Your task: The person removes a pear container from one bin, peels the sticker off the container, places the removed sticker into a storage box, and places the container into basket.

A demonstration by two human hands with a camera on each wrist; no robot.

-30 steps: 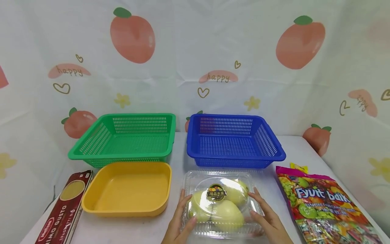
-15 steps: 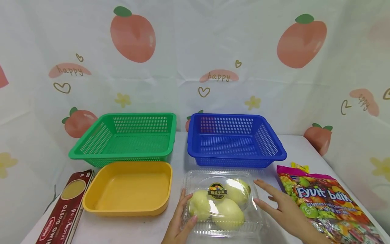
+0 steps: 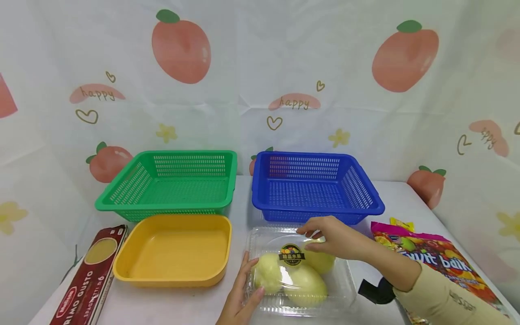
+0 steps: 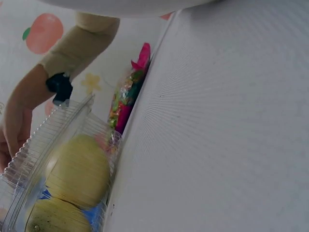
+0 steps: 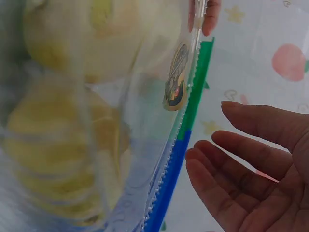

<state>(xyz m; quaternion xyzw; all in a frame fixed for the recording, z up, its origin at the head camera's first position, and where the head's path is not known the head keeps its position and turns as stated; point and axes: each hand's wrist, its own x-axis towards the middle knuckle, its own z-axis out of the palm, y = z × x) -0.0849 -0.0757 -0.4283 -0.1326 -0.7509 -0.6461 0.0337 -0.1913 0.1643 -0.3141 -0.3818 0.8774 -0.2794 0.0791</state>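
A clear plastic clamshell box (image 3: 260, 239) with a dark oval fruit label (image 3: 291, 255) on its lid stands on the table, near its front. Inside lie several pale yellow-green fruits (image 4: 77, 169). My left hand (image 3: 241, 289) touches the box's left side, with thumb and fingers spread along the edge. Over the far right part of the lid hovers my right hand (image 3: 331, 237), its fingers loosely bent and holding nothing. The right wrist view shows this hand (image 5: 256, 169) apart from the lid, thumb and fingers spread.
Behind the box sits a blue basket (image 3: 317, 210), with a green basket (image 3: 166, 208) at its left. A yellow tub (image 3: 172, 282) stands front left beside a red spaghetti pack (image 3: 89, 275). On the right lie a fruit candy bag (image 3: 447, 262) and a small yellow wrapper (image 3: 402, 224).
My right hand has left the box's right side, swung out to the right, then come in over the lid. The left hand stays at the box's left side.
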